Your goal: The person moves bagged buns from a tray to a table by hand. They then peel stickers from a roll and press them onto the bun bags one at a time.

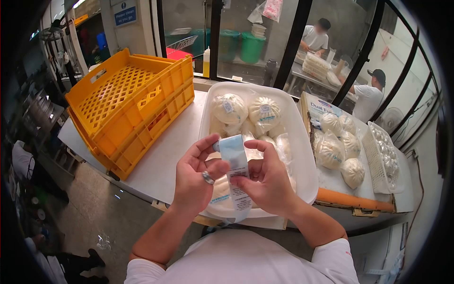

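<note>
A pale blue strip of printed labels (239, 201) runs between my two hands, above a white plastic tub (307, 165). My left hand (198, 173), with a ring on one finger, pinches the strip near its upper end. My right hand (267, 180) grips its other edge, thumb across the printed face. The lower end of the strip hangs over the tub's front rim. Plastic-wrapped steamed buns fill the tub. Two large ones, a left bun (229, 110) and a right bun (264, 114), bear small labels on top. My hands partly hide the other buns.
Stacked yellow crates (142, 123) stand at the left of the white table (142, 182). To the right lie several wrapped buns (331, 151) and a white basket (376, 161) of small wrapped items. Behind the window, two people work at a counter; others are at far left.
</note>
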Available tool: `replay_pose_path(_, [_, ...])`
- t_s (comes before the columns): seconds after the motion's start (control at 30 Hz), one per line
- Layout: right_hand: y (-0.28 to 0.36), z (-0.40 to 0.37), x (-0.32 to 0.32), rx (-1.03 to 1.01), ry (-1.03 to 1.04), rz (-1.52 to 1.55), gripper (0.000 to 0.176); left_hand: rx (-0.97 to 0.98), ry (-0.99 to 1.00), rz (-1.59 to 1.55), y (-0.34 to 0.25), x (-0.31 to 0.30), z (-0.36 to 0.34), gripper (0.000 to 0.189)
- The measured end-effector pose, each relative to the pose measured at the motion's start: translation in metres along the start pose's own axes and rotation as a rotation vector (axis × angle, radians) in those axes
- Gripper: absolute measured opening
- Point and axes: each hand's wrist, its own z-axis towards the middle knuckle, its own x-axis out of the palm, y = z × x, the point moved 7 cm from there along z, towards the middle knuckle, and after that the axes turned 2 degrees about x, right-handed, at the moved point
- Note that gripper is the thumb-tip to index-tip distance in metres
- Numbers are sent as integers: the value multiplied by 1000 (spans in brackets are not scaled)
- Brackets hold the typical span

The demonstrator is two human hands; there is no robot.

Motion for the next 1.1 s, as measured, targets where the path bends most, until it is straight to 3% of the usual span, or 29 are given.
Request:
replay_pose_path(0.13, [5,-10,-5,-179,-81,-9,59,6,-13,170,3,-5,3,62])
replay_pose_path(0.2, [7,-16,-6,-286,-133,4,60,-26,-39,81,5,-7,4,62])
replay_pose_path(0.3, [33,-18,-7,-408,-79,-201,45,-110,-2,14,10,-2,3,63])
replay_pose_path(0.4, [37,-17,-9,-405,-122,-266,31,-126,43,73,13,0,1,62])
replay_pose_path(0.6, [34,-20,-8,-355,-98,-192,24,-155,66,144,13,1,1,63])
replay_pose_path(0.73, [37,-24,-5,-456,-75,-352,23,-191,58,146,14,-2,1,63])
replay_pose_path(0.8, [40,-25,-2,-473,-63,-409,23,-152,-3,123,11,-7,2,62])
replay_pose_path(0.9, [64,-32,6,-665,-77,-395,23,-35,-99,118,-2,-23,8,60])
replay_pose_path(0.97, [82,-27,-9,-697,-114,-159,26,64,-156,125,-19,-42,11,59])
replay_pose_path(1.03, [85,-11,-36,-580,-194,-12,25,165,-201,132,-41,-67,10,59])
replay_pose_path(1.1, [80,28,-51,-458,-146,-116,14,225,-220,107,-63,-78,2,60])
